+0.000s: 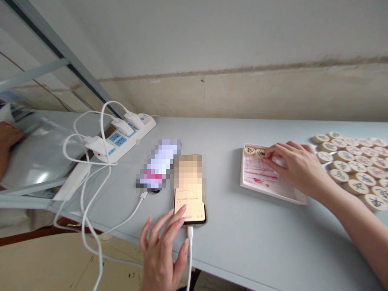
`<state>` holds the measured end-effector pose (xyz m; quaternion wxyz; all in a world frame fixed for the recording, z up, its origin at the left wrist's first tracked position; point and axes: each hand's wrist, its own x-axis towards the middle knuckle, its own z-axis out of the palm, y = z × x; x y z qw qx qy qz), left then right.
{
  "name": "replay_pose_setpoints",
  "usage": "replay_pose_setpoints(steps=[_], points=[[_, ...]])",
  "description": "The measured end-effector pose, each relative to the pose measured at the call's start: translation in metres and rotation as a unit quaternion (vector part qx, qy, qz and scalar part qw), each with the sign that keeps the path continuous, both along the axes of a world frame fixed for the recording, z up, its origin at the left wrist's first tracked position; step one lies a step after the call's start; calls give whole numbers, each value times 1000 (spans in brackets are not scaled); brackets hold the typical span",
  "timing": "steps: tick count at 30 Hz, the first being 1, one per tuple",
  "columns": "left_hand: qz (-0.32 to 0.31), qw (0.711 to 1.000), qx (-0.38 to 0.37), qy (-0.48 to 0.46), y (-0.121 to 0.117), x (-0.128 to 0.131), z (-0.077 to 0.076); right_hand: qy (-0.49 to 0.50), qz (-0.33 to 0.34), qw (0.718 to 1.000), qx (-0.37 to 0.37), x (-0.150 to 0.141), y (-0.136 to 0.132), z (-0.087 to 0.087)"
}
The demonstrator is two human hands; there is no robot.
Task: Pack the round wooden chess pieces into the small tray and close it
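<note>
My right hand (pixel 294 163) reaches into a shallow white box (pixel 274 194), its thumb and fingers pinched at a round wooden Chinese chess piece (pixel 260 153). Left of that, another chess piece (pixel 249 150) with black writing lies in the box's far left corner. Red marks show on the box floor. My left hand (pixel 163 250) is open, fingers spread over the lower end of a lit phone (pixel 190 206), with a fingertip on or just above the screen. A white charging cable (pixel 190 242) runs from that phone past my thumb.
Many chess pieces (pixel 357 161), black-marked and red-marked, cover the desk's right side. A second phone (pixel 159 163) lies beside the first, also on a cable. A white power strip (pixel 121 139) with plugs and looping cables is at left. Another person's hand (pixel 10 137) shows far left.
</note>
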<state>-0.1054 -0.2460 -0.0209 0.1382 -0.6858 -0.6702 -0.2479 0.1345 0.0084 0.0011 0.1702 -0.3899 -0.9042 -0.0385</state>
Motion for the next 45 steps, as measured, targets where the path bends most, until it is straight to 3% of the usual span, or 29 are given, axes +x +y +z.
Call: replay_pose_setpoints(steps=[45], points=[[-6,999,24,-23,3,-1,-8,10,16,1000,2,2,4,-4]])
